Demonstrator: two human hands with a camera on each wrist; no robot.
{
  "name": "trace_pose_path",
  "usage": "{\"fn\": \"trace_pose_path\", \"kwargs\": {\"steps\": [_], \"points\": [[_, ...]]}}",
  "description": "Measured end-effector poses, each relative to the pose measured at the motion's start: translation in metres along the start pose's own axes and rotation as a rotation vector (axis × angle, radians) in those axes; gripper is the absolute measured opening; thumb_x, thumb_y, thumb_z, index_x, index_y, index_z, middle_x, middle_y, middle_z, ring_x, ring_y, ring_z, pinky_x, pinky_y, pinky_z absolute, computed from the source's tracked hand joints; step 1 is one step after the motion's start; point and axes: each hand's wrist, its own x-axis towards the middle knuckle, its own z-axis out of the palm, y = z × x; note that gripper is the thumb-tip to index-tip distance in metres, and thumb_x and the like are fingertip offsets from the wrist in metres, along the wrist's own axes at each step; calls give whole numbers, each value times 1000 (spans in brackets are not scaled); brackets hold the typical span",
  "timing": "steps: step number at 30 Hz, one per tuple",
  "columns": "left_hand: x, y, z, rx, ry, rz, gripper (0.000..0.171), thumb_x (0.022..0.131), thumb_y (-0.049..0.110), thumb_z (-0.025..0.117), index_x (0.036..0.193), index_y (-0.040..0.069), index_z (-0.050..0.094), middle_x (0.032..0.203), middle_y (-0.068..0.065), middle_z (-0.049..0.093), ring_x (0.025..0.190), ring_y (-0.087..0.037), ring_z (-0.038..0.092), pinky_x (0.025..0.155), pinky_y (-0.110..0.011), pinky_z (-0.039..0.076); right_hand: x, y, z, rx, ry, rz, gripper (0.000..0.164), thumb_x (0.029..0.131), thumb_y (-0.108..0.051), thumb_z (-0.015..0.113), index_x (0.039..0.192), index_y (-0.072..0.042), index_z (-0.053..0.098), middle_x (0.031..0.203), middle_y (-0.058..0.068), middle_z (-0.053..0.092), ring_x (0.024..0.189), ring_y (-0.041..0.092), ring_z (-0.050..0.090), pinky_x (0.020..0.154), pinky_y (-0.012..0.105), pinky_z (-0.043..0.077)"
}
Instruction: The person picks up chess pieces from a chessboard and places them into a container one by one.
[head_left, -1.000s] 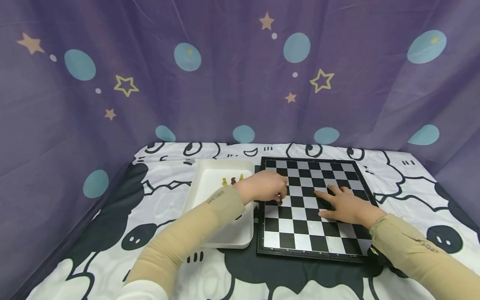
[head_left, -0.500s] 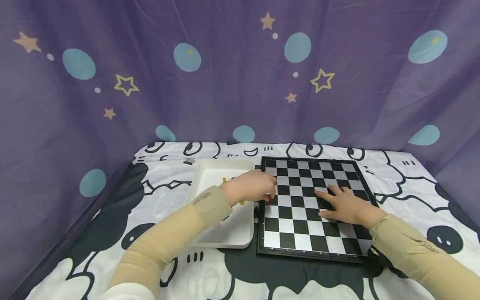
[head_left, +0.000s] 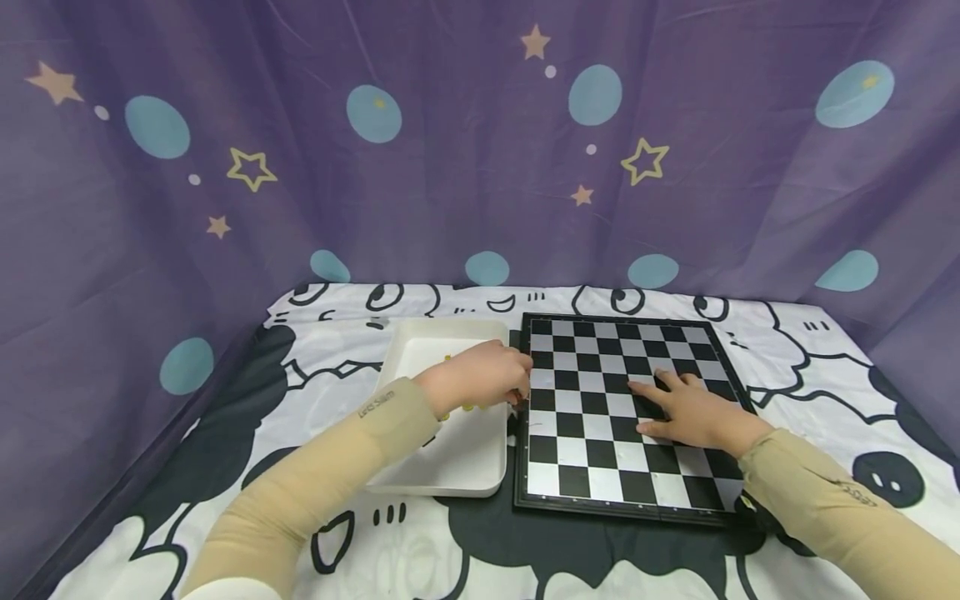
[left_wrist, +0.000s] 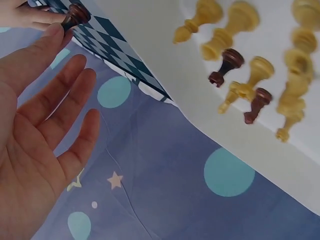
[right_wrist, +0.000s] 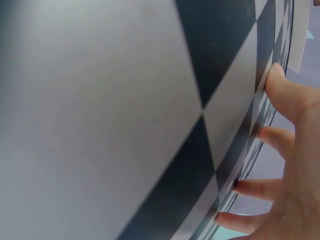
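Observation:
Between thumb and index finger, my left hand [head_left: 480, 375] pinches a dark brown chess piece [left_wrist: 76, 17]; its other fingers are loosely spread. In the head view this hand is over the right side of the white tray [head_left: 465, 467], beside the chessboard's left edge, and hides the piece. Yellow chess pieces [left_wrist: 240, 20] and a couple of dark brown ones [left_wrist: 258, 104] lie in the tray. My right hand [head_left: 693, 412] rests on the chessboard [head_left: 592, 417] with fingers spread; in the right wrist view its fingertips [right_wrist: 275, 72] touch the squares.
The tray and board stand side by side on a black-and-white cartoon cloth [head_left: 405, 550]. A purple curtain [head_left: 480, 200] with stars and blue ovals hangs behind and at both sides.
My left hand has moved left from above the board's left squares to the tray's right side. My right hand has stayed in place on the board.

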Motion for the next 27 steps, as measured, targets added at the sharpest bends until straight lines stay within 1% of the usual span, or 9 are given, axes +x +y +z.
{"fn": "trace_pose_path", "kwargs": {"steps": [5, 9, 15, 21, 27], "points": [[-11, -3, 2, -12, -1, -24, 10, 80, 26, 73, 89, 25, 76, 90, 8, 61, 86, -10, 60, 74, -29, 45, 0, -1, 0, 3, -4, 2, 80, 82, -68, 52, 143, -17, 42, 143, 32, 31, 124, 57, 32, 87, 69, 40], [-17, -5, 6, 4, 7, -16, 11, 78, 26, 74, 89, 24, 76, 89, 7, 62, 87, -12, 61, 71, -28, 45, 0, 0, -1, 4, -9, 0, 81, 81, -69, 52, 143, -17, 42, 143, 32, 31, 124, 58, 32, 87, 69, 39], [-26, -6, 9, 6, 42, -1, 9, 77, 25, 75, 86, 23, 76, 84, 6, 61, 82, -13, 60, 67, -29, 43, 2, 0, 0, 7, -11, 6, 82, 81, -70, 51, 143, -17, 42, 144, 32, 31, 125, 58, 31, 88, 70, 38], [-31, -8, 14, 15, 38, 6, 7, 77, 28, 74, 82, 23, 76, 81, 7, 59, 75, -10, 57, 62, -26, 39, 2, 1, 1, 7, -9, 6, 84, 80, -72, 49, 144, -17, 41, 144, 32, 30, 125, 58, 31, 88, 70, 38], [-33, -8, 24, 79, 31, 4, 6, 75, 29, 75, 78, 24, 75, 79, 6, 59, 73, -11, 59, 64, -28, 42, 3, 1, 1, 7, -9, 3, 84, 80, -72, 49, 144, -17, 41, 144, 32, 30, 125, 58, 31, 88, 70, 38]]}}
